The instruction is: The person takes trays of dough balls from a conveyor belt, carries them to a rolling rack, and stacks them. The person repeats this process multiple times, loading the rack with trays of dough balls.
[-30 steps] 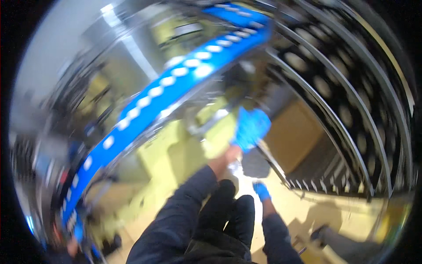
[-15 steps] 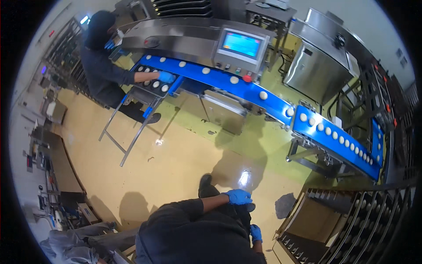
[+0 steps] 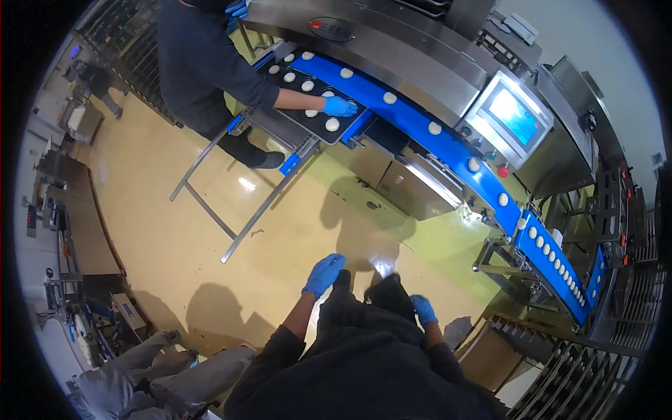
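Note:
My left hand (image 3: 324,276), in a blue glove, hangs in front of my body with its fingers stretched forward and nothing in it. Beside my right leg is my right hand (image 3: 423,309), gloved too; its fingers are too unclear to read. Neither touches the machine. Ahead, a blue conveyor belt (image 3: 413,117) carries spaced round pale dough pieces (image 3: 435,128). A co-worker's gloved hand (image 3: 340,107) rests over a dark tray (image 3: 316,123) holding several dough pieces, at the belt's near side.
A metal rail frame (image 3: 207,213) juts out from the tray's stand. The control screen (image 3: 514,115) sits above the belt. A second blue belt (image 3: 553,262) runs off at right. Tray racks (image 3: 581,378) stand at lower right. Another person's grey-clad legs (image 3: 203,374) are at lower left.
My view has moved nearer the machine and turned. My left hand has gone from across my body out to the left. The co-worker's hand stays over the tray.

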Demonstrator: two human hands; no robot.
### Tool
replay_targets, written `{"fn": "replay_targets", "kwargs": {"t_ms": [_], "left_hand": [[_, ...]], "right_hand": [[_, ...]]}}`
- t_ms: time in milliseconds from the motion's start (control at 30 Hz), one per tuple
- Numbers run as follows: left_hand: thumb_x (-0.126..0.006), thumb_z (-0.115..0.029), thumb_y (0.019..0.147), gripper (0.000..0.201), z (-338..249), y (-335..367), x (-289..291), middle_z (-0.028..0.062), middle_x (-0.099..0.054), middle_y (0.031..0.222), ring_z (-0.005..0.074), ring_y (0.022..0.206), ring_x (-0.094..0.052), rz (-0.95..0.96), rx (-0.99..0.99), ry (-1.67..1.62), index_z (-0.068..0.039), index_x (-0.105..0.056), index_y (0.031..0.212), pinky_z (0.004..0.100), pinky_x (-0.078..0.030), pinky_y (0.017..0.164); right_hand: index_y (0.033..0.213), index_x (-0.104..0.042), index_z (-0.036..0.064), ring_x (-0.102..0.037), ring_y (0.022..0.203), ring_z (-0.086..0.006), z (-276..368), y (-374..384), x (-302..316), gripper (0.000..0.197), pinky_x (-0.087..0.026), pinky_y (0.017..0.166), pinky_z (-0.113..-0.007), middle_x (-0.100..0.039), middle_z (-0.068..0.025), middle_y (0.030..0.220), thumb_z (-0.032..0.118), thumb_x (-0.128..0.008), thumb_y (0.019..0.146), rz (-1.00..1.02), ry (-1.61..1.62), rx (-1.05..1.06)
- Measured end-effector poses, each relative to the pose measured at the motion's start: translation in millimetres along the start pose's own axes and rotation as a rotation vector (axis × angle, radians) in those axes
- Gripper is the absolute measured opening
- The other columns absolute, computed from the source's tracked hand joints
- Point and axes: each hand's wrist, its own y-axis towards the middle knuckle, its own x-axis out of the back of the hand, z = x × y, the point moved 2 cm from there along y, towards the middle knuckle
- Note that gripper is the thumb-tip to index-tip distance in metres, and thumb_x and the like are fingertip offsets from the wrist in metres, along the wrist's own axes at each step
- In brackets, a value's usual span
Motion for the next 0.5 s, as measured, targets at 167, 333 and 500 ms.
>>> {"fn": "replay_targets", "kwargs": {"t_ms": [167,333,500], "left_hand": [[-0.053,-0.03,0.09,0.034,14,28,41,0.0075,-0.064,0.093,0.0148,0.085,-0.061,-0.132,0.033,-0.318,-0.001,-0.06,0.105,0.0279,-0.047,0.077],[-0.054,-0.027,0.09,0.034,21,68,51,0.0111,-0.063,0.093,0.0178,0.084,-0.062,-0.185,0.154,-0.47,0.001,-0.058,0.108,0.0288,-0.048,0.075],[-0.051,-0.037,0.088,0.045,114,79,59,0.0174,-0.063,0.094,0.0237,0.078,-0.062,-0.383,0.568,-0.702,-0.002,-0.051,0.117,0.0335,-0.048,0.067]], "right_hand": [[0.102,-0.06,0.0055,-0.06,0.078,-0.0219,112,61,16,0.029,-0.047,0.071,-0.037,-0.062,-0.0086,0.09,0.028,-0.051,0.086,0.061,0.695,-0.38],[0.106,-0.06,0.0016,-0.062,0.092,-0.0271,157,183,23,0.037,-0.048,0.08,-0.037,-0.064,-0.0166,0.101,0.03,-0.053,0.084,0.071,-0.23,0.06],[0.113,-0.055,0.0005,-0.054,0.105,-0.0361,341,265,18,0.039,-0.043,0.09,-0.041,-0.058,-0.0212,0.112,0.026,-0.058,0.083,-0.053,-0.288,0.531]]}}
